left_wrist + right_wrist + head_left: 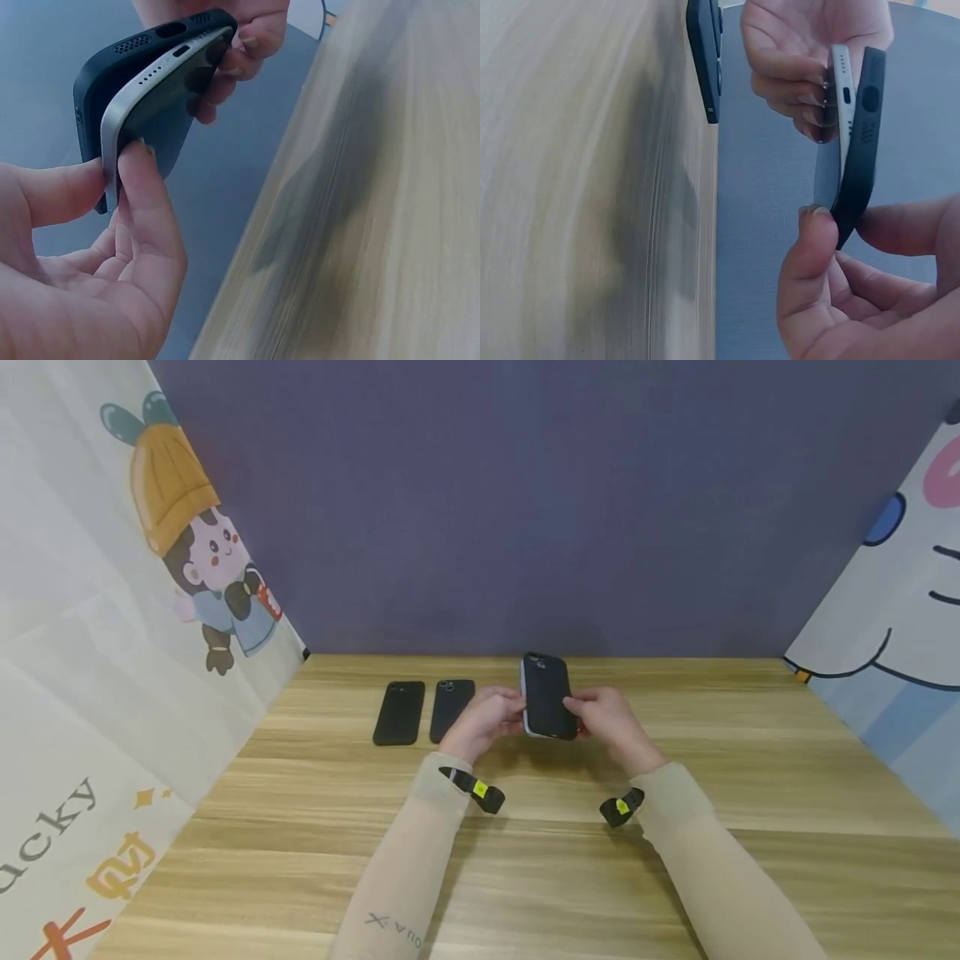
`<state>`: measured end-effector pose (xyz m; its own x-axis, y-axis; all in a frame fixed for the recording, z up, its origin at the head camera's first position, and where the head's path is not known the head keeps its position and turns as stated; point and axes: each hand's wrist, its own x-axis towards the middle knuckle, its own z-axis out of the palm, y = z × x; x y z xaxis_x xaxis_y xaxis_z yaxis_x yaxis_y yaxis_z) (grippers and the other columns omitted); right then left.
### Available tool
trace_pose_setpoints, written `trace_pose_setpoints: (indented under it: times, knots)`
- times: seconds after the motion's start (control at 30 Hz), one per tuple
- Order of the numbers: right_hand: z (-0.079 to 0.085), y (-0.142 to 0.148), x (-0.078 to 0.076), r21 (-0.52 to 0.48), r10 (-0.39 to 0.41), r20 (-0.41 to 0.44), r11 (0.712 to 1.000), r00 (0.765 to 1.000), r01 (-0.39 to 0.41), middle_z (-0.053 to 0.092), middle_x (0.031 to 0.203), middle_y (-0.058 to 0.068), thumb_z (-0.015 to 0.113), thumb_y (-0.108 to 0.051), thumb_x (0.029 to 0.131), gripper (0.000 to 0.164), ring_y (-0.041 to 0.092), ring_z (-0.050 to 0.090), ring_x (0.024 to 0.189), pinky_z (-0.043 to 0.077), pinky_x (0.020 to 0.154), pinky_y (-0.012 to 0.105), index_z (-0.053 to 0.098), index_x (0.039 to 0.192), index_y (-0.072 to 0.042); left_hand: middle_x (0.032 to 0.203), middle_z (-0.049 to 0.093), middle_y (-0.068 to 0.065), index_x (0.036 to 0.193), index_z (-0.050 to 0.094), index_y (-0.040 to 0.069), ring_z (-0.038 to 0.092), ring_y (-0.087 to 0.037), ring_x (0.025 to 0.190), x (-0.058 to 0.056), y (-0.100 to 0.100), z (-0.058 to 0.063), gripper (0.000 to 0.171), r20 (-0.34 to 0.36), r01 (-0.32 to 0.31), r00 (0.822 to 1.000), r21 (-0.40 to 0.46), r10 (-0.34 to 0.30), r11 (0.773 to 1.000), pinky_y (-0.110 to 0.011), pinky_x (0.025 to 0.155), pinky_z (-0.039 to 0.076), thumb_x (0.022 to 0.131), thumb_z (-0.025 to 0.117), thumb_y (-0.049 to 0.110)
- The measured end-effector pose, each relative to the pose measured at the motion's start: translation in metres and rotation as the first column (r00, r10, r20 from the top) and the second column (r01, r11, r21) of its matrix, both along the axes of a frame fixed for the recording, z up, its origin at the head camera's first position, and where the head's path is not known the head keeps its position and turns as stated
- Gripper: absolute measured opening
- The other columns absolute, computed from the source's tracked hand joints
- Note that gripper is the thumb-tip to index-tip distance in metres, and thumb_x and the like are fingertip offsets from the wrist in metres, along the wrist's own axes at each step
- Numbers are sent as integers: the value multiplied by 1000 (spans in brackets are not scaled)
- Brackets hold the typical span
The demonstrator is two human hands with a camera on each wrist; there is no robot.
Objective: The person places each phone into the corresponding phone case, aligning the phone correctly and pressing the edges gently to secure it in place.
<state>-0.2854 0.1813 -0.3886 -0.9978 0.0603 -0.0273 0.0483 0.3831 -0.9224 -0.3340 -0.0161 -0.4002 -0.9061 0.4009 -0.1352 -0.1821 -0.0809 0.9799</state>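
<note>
Above the table, both hands hold a silver-edged phone [169,94] with a black phone case [549,697] over its back. One long side of the phone sits in the case; along the other a wedge-shaped gap shows. The left hand [487,720] pinches the phone's edge on the gap side, index finger on the screen. On the opposite side, the right hand [611,722] pinches the case together with the phone, thumb on the case's back. The bottom end with its charging port [847,95] shows in both wrist views.
Two more dark phones or cases lie on the wooden table [315,827], left of the hands: one further left [400,713] and one with a camera ring [450,706] partly behind the left hand. A dark panel [547,510] stands along the table's back edge.
</note>
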Motion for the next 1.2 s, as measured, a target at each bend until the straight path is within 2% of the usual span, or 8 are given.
trace_pose_setpoints:
  times: [0.07,0.2,0.43,0.63,0.73,0.9,1.2]
  knots:
    - [0,1,-1,-32,-4,17,999,1000,4,68,104,20,58,-18,103,43,13,61,69,58,71,37,58,134,11,85,64,-6,105,63,-6,61,-16,74,-1,-1,0,10,-2,11,1000,-6,-11,1000,-37,82,52,99,56,-1]
    - [1,1,-2,-67,-3,33,998,999,5,65,86,9,62,-17,101,42,13,59,68,56,64,30,59,131,12,89,63,-8,113,60,-10,61,-18,77,-3,-3,-1,18,-1,19,1000,-21,-19,1000,-32,78,52,99,54,-2]
    - [2,2,-1,-87,3,45,996,999,1,66,92,12,62,-16,100,43,13,59,68,55,63,28,58,131,13,95,63,-10,117,59,-9,62,-21,81,-4,-6,-3,21,23,36,999,-15,-36,999,-33,79,54,99,53,-1]
    - [2,3,-1,-84,7,65,996,998,-1,66,103,16,62,-18,100,44,14,59,66,56,65,31,57,132,13,90,62,-11,102,62,-3,62,-21,79,-4,-7,-2,12,44,41,998,46,-43,998,-33,77,56,100,52,4]
    - [2,4,-2,-86,7,68,996,998,-1,66,100,15,63,-18,100,44,14,59,66,56,65,32,57,131,13,87,63,-9,99,64,1,62,-20,77,-4,-6,-1,12,52,38,998,55,-41,998,-32,75,56,101,58,11]
    - [1,3,-1,-93,24,63,996,998,-18,65,88,10,64,-18,100,43,14,59,64,56,63,29,58,129,14,81,65,-6,100,65,4,62,-16,71,-5,-3,-1,14,43,15,999,6,-15,1000,-29,70,54,98,67,17]
    - [4,1,0,-137,39,78,990,996,-28,64,86,9,65,-19,99,47,15,60,68,56,63,27,55,131,14,80,65,-7,101,70,-1,62,-17,70,-6,-2,-4,18,13,-55,998,-7,55,998,-28,65,55,94,66,15]
